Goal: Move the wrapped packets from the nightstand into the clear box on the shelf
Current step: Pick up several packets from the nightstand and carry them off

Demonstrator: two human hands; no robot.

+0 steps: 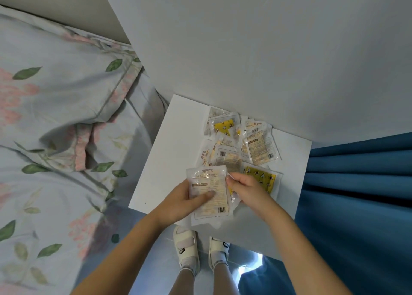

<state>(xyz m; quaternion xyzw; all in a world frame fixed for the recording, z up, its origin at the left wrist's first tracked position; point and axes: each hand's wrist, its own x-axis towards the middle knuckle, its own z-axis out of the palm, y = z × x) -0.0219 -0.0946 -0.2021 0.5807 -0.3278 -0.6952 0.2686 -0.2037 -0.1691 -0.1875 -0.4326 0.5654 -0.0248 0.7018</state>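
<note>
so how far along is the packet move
Early. Nothing looks delivered; the clear box is out of view. Left hand and right hand hold a small stack of clear-wrapped beige packets. A loose pile of packets remains on the white nightstand.

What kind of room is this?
Most likely a bedroom. There is a bed with flowery sheets and a pillow, a small white nightstand right beside it with wrapped packets on top, and a blue curtain on the other side.
</note>
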